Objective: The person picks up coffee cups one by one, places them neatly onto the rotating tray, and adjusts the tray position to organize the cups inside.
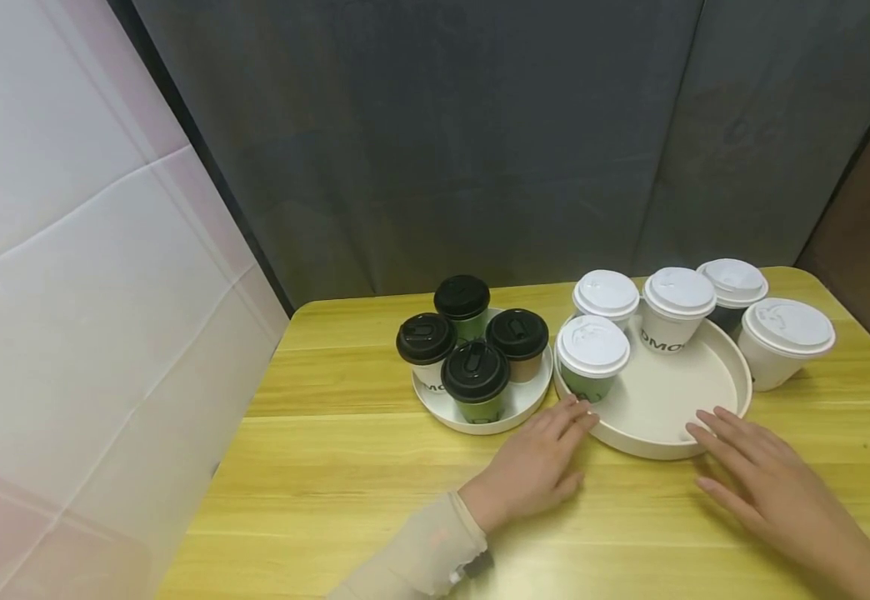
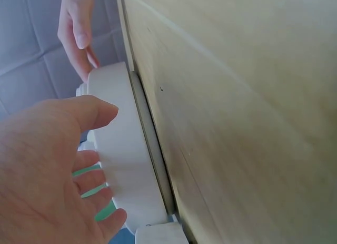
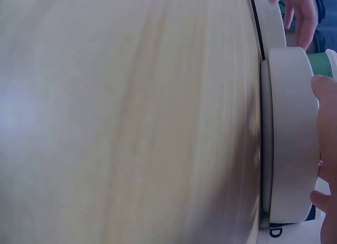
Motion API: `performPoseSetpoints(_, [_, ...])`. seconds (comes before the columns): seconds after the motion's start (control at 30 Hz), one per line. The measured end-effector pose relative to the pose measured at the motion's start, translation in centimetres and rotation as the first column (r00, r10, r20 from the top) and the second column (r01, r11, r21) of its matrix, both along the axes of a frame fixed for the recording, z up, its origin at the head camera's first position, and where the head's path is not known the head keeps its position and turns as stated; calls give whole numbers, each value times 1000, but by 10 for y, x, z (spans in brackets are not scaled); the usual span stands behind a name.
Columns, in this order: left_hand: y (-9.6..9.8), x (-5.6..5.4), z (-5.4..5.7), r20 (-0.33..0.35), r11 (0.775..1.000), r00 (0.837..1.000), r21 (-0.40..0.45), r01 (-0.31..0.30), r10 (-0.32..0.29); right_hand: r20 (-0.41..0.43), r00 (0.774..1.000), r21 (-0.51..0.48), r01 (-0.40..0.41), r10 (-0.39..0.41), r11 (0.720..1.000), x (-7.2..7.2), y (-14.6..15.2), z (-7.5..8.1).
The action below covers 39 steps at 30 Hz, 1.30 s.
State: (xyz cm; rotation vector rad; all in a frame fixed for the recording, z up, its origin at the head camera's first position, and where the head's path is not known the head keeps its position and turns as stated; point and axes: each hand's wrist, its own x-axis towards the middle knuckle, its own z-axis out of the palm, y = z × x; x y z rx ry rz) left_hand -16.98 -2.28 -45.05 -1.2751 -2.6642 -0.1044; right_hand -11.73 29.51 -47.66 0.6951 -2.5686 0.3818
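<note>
A large round cream tray [image 1: 675, 400] lies on the table with white-lidded paper cups standing toward its left and back. Among them are a green cup [image 1: 591, 383] at the left rim and a white cup [image 1: 667, 329] with dark lettering. My left hand [image 1: 536, 467] is at the tray's front left rim, fingertips close to the green cup. Near the front right rim is my right hand [image 1: 768, 483], its fingers extended. In the left wrist view the left fingers spread beside the tray wall [image 2: 124, 149]. Neither hand grips anything; exact fingertip contact is unclear.
Left of the tray, a smaller round plate [image 1: 506, 423] bears several black-lidded cups [image 1: 476, 375]. A white cup [image 1: 776, 354] stands on the table right of the tray, with a dark cup [image 1: 727, 317] behind. A grey partition [image 1: 465, 150] rises beyond the table.
</note>
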Motion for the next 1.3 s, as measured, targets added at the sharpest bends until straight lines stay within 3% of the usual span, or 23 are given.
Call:
performPoseSetpoints(0.4, [1, -1, 0, -4, 1000, 1000, -6, -1, 1, -2, 1000, 16, 5, -4, 1000, 0, 1, 1])
performPoseSetpoints(0.67, [9, 1, 8, -12, 999, 999, 10, 34, -34, -13, 1000, -26, 4, -4, 1000, -6, 6, 13])
performPoseSetpoints(1.03, [36, 4, 29, 125, 989, 983, 87, 122, -132, -89, 996, -59, -9, 4, 998, -22, 19, 36])
performPoseSetpoints(1.3, [54, 4, 41, 172, 984, 974, 122, 128, -148, -103, 992, -108, 65, -76, 992, -34, 33, 47])
